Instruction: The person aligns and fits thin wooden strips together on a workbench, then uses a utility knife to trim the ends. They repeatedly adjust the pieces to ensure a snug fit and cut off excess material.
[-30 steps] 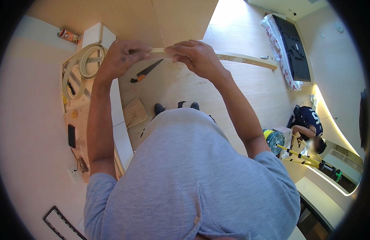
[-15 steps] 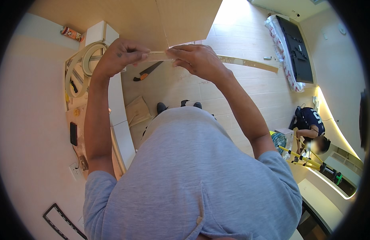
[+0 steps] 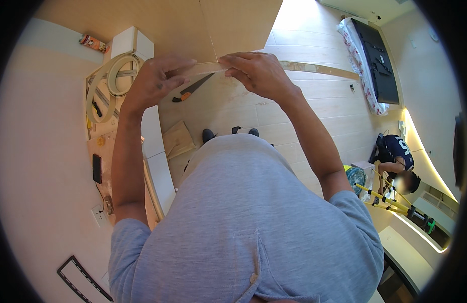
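A long, thin, pale edging strip [image 3: 319,69] runs across in front of me and extends far to the right. My right hand [image 3: 263,76] grips it, fingers over the upper edge and thumb below. At the strip's left part is my left hand [image 3: 160,81], its fingertips along the top edge and its thumb at the lower one. Those left fingers are slightly blurred, and they hide the strip's left end. Just beyond both hands is a large light wood panel [image 3: 188,30] with a thin vertical seam.
A handsaw [image 3: 193,88] and a flat brown piece [image 3: 178,140] lie on the floor. Left, a coil of pale banding [image 3: 112,76], a spray can [image 3: 93,43] and a phone [image 3: 96,168]. Right, a flat black screen [image 3: 377,60], a yellow tripod [image 3: 385,197] and a bent-over person [image 3: 397,156].
My left hand has shifted slightly, its thumb and fingers more spread than before. The right hand keeps its hold. The whole view has shifted a little.
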Tool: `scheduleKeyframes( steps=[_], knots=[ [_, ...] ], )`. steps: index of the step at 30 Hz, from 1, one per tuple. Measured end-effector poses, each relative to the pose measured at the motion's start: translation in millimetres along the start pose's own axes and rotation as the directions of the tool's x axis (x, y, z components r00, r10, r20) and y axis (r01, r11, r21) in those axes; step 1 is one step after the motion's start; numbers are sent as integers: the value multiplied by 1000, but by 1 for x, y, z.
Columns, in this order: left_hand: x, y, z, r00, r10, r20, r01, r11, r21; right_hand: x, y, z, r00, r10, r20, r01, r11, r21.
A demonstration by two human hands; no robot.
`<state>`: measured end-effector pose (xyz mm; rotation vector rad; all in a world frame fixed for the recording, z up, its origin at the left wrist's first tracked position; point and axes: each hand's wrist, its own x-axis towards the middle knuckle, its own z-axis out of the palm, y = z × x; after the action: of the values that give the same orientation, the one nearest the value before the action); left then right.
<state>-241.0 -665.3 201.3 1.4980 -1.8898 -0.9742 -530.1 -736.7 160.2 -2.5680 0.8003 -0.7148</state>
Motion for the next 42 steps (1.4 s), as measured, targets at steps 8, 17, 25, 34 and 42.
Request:
scheduleKeyframes(
  steps=[8,17,25,34,42],
  knots=[
    [-1,7,15,999,-33,-11,33,999,3,8,-17,16,998,7,67,-9,1000,26],
    [1,7,10,999,-41,26,41,999,-2,10,-16,13,999,-27,25,26,1000,9],
    [2,-11,20,997,17,-73,-30,984,-176,12,-9,17,1000,-26,-17,25,999,-30],
    [-10,-31,39,971,-67,-230,-51,880,-472,5,-4,6,998,63,-2,-63,997,38],
    [-17,-19,40,956,-23,-293,-110,897,-428,4,-7,6,1000,-4,2,4,999,32]
  ],
)
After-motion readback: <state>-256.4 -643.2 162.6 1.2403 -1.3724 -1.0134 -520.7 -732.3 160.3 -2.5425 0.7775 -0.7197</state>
